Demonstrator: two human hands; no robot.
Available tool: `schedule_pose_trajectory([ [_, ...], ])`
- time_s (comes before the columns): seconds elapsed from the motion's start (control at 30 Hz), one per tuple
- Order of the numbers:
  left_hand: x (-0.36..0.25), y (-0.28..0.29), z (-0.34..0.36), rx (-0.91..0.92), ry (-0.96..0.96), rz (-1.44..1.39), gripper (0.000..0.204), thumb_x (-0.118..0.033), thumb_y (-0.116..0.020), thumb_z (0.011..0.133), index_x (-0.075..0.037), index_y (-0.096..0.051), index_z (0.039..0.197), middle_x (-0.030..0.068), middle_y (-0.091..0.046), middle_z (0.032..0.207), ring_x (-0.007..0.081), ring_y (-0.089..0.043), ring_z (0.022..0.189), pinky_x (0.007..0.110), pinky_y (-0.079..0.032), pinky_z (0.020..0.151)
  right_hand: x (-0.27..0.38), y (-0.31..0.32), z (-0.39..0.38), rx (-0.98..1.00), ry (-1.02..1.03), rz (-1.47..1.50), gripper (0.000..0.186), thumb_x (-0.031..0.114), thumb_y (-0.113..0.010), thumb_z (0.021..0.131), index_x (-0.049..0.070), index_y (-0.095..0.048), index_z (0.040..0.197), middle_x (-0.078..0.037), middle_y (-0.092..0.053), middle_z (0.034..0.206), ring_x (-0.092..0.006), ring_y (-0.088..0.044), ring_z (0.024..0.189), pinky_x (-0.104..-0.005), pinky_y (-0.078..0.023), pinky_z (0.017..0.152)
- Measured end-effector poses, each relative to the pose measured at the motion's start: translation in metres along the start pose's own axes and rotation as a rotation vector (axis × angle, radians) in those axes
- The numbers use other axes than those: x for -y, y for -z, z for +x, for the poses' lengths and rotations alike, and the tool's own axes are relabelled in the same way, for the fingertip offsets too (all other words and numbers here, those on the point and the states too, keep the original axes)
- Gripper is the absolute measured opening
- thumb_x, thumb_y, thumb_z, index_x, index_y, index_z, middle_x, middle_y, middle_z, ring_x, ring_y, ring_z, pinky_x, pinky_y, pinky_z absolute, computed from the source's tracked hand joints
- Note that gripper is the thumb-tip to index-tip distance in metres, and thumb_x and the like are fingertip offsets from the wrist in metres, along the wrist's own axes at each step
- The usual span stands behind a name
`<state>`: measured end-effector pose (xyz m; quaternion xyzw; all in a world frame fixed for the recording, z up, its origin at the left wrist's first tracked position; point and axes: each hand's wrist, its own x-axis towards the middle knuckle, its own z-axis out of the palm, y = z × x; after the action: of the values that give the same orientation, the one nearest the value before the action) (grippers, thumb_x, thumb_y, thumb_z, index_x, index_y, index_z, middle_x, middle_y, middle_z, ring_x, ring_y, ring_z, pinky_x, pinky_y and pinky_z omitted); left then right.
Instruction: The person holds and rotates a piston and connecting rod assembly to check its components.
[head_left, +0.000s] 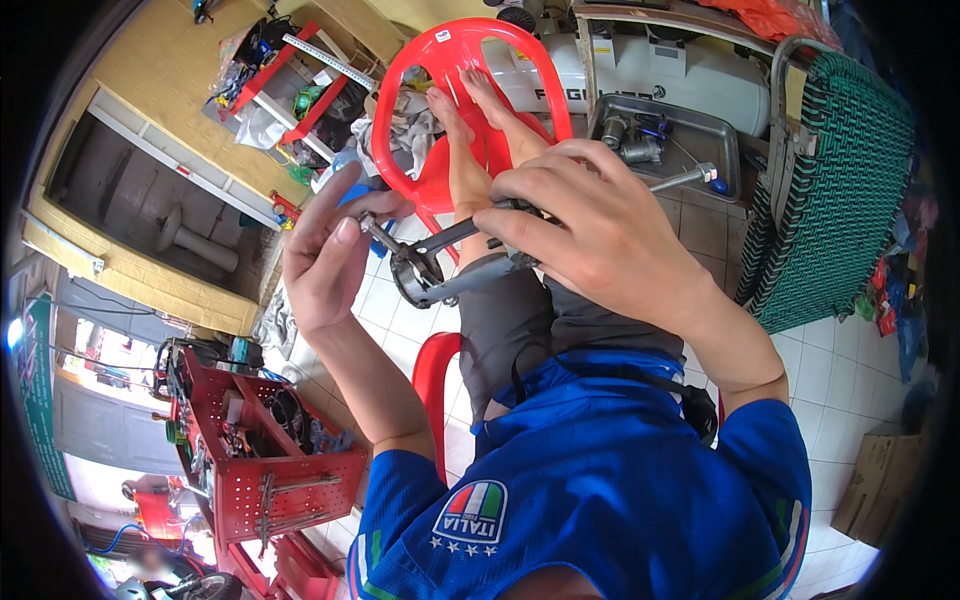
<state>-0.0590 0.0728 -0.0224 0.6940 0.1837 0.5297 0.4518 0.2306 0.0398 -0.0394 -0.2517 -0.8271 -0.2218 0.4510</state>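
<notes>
My left hand (330,255) pinches a small silver fitting (368,222) between thumb and fingers at the left end of a dark metal assembly (420,275). This assembly has a short cylindrical body and a bar running rightward under my right hand (590,225), whose curled fingers grip it from above, partly hiding it. A metal rod with a hex end (695,175) shows beyond my right knuckles; I cannot tell if it joins the held piece. Both hands are raised above my lap in grey trousers (505,335).
My bare feet rest on a red plastic chair (435,45). Behind are a grey parts tray (727,145) and a white tank (745,90). A green woven folding chair (820,200) stands right, cardboard (865,480) lower right. A red tool trolley (310,480) and a motorbike (205,585) are left.
</notes>
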Motion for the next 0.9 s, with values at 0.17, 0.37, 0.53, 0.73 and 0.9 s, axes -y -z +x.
schedule_pose_trajectory([
  [0.17, 0.003, -0.006, 0.004, -0.057, -0.124, 0.059, 0.07, -0.04, -0.063, 0.099, 0.008, -0.041, 0.145, 0.0187, -0.06, 0.123, 0.0372, -0.059, 0.12, 0.055, -0.042, 0.107, 0.003, 0.0, 0.002, -0.014, 0.0, 0.029, 0.032, 0.011, -0.074, 0.076, 0.012, -0.071, 0.107, -0.002, -0.064, 0.103, -0.0187, -0.064, 0.095, -0.0389, -0.047, 0.092],
  [0.37, 0.011, 0.001, 0.004, -0.041, -0.144, 0.086, 0.06, -0.027, -0.073, 0.093, 0.003, -0.051, 0.139, 0.0108, -0.061, 0.108, 0.0283, -0.06, 0.108, 0.049, -0.043, 0.106, 0.003, -0.001, 0.001, 0.0, 0.007, 0.031, 0.032, 0.01, -0.074, 0.075, 0.012, -0.071, 0.107, -0.002, -0.064, 0.103, -0.0185, -0.064, 0.093, -0.0384, -0.047, 0.092],
  [0.53, 0.0, -0.004, 0.0, -0.058, -0.063, 0.09, 0.061, -0.026, -0.072, 0.094, 0.004, -0.049, 0.142, 0.0102, -0.062, 0.103, 0.0279, -0.059, 0.11, 0.051, -0.041, 0.107, 0.001, 0.001, 0.001, 0.016, 0.003, 0.028, 0.036, 0.009, -0.075, 0.073, 0.012, -0.07, 0.108, -0.002, -0.063, 0.104, -0.0193, -0.064, 0.098, -0.0396, -0.047, 0.093],
  [0.73, -0.008, -0.022, 0.004, -0.117, -0.127, 0.044, 0.061, -0.03, -0.07, 0.095, 0.005, -0.049, 0.141, 0.0112, -0.059, 0.106, 0.0266, -0.058, 0.108, 0.049, -0.042, 0.105, 0.0, 0.0, 0.0, 0.029, 0.0, 0.048, 0.039, 0.009, -0.077, 0.069, 0.011, -0.069, 0.107, -0.003, -0.062, 0.104, -0.0201, -0.063, 0.1, -0.0404, -0.047, 0.093],
  [0.9, 0.007, -0.006, 0.002, -0.071, -0.195, 0.151, 0.059, -0.029, -0.074, 0.093, 0.005, -0.053, 0.136, 0.0077, -0.056, 0.101, 0.0238, -0.056, 0.102, 0.047, -0.044, 0.105, 0.001, 0.0, 0.001, 0.003, 0.011, 0.063, 0.039, 0.009, -0.077, 0.069, 0.011, -0.069, 0.108, -0.003, -0.062, 0.104, -0.0203, -0.063, 0.1, -0.0407, -0.047, 0.093],
])
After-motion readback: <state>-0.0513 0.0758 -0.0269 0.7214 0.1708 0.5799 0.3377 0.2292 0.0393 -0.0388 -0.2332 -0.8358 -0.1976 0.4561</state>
